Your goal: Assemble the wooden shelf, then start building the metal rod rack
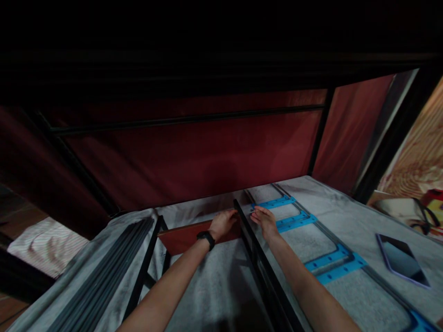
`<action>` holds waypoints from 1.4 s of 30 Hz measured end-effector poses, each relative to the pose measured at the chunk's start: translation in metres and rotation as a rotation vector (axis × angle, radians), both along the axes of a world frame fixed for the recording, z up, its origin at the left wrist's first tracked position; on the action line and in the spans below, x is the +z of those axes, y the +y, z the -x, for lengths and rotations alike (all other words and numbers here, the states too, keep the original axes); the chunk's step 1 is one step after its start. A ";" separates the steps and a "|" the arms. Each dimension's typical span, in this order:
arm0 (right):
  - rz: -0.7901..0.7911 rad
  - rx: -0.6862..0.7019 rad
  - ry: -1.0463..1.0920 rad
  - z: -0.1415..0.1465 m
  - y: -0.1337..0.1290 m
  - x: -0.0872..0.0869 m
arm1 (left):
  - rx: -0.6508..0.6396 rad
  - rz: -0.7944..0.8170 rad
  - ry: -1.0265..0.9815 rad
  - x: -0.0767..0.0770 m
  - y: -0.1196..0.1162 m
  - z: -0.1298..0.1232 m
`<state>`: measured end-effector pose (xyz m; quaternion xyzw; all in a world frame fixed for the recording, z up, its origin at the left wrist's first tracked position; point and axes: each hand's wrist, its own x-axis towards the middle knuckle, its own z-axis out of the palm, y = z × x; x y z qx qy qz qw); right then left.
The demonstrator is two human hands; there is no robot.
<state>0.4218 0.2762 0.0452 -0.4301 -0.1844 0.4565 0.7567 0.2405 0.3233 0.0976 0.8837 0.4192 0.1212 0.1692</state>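
My left hand point(223, 225), with a black watch point(206, 240) on the wrist, is at the right end of a reddish-brown board point(187, 237), its fingertips against the black metal frame point(261, 260). What those fingers hold, if anything, is too hidden to make out. The board spans between this frame and another black frame point(143, 272) on the left. Just across the bar, my right hand point(263, 220) has its thumb and fingers pinched together. A small, thin light-coloured item point(251, 211) shows at its fingertips.
Grey tubes point(107, 272) lie in a bundle at the left on a grey cloth point(211, 290). Blue perforated brackets point(297, 221) and thin dark rods are on the right. Further right are a phone point(403, 260) and a bag point(398, 212). Dark posts and red fabric point(204, 161) surround the space.
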 end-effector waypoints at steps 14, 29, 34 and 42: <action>0.045 0.023 0.031 0.022 0.031 -0.015 | 0.065 -0.045 0.006 -0.005 0.008 -0.002; 0.017 0.062 -0.011 0.018 0.025 -0.014 | 0.086 -0.004 0.013 -0.005 0.011 -0.002; 0.016 0.070 -0.014 0.017 0.027 -0.015 | 0.088 0.018 0.012 -0.004 0.012 -0.002; 0.024 0.066 -0.022 0.016 0.030 -0.019 | 0.097 0.032 0.033 -0.003 0.015 -0.001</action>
